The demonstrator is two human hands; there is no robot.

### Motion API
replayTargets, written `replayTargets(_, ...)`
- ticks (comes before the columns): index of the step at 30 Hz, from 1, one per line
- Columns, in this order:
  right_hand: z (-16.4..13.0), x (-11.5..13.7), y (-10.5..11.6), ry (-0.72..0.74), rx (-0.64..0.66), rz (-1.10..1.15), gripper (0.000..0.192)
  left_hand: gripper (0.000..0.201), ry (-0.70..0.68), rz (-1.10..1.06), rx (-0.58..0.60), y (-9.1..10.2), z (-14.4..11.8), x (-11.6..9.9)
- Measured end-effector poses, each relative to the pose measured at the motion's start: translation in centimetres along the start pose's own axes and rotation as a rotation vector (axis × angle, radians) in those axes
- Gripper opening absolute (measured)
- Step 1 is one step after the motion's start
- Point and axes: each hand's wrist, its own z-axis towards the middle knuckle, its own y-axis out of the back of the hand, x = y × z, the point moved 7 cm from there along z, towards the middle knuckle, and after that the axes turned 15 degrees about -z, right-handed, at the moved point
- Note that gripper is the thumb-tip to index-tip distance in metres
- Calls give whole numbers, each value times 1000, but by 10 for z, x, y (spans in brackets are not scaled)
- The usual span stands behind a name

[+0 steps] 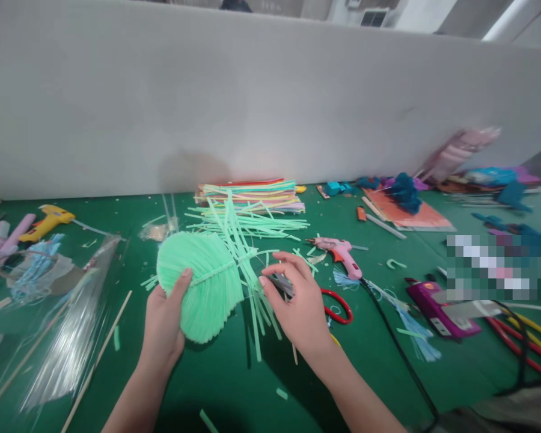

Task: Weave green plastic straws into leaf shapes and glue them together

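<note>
Green is covering the table (369,355). Over it, the left hand (165,319) is pinching a pipe-cleaner leaf (211,307). The right hand (300,300) is curling by the stem (255,254); I cannot tell if its fingers are gripping anything. The leaf is probably feeling light, soft and bendy, with its stem best for holding. Farther back, colored pipe cleaners (252,193) are lying.

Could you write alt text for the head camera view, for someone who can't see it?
A person's left hand holds a fluffy mint-green leaf shape, with the right hand curled near its stem end. Behind them, on a green table, lie pale green strips, a multicolored bundle and, rightward, a pink glue gun.
</note>
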Motion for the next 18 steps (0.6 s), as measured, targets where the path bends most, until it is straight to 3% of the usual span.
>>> replayTargets(4,-1,-1,-7,27,63,-101,20,35,-41,5,3,1,0,-2)
replayTargets(11,-6,-3,-44,155,364,-248,37,36,-68,26,15,1,1,-5)
replayTargets(18,-4,-4,-50,-25,460,11,27,37,-74,25,31,3,2,-9)
